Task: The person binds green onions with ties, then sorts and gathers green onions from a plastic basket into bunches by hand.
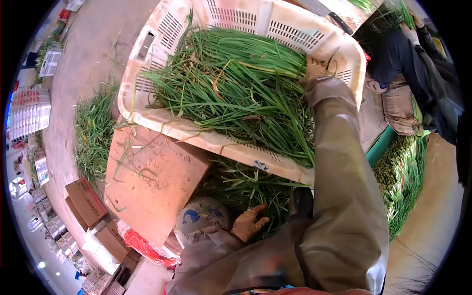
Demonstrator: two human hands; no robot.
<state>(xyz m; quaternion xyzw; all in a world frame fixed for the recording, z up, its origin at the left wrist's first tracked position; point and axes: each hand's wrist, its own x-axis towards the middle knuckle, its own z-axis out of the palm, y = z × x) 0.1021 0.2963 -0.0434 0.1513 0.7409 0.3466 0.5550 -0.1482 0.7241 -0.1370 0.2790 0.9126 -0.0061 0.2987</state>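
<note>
My right hand (317, 70), gloved and at the end of a long shiny sleeve, reaches into a pale plastic crate (339, 37). Its fingers close around the stem end of green garlic chives (255, 51), whose leaves fan out to the left across the crate. Lower down, my left hand (250, 223), also gloved, hovers near my lap with fingers loosely bent and apart, and I see nothing in it. Loose green leaves (255, 184) lie beneath the crate, just beyond that hand. A patterned cuff (201, 219) covers my left forearm.
A wooden board (152, 172) with scraps is left of my lap; red ties (147, 248) lie below it. Cardboard boxes (86, 201) and a leaf heap (96, 132) are on the floor. A knife (339, 22) rests top right. Chive bundles (403, 177) and another person (408, 64) are at right.
</note>
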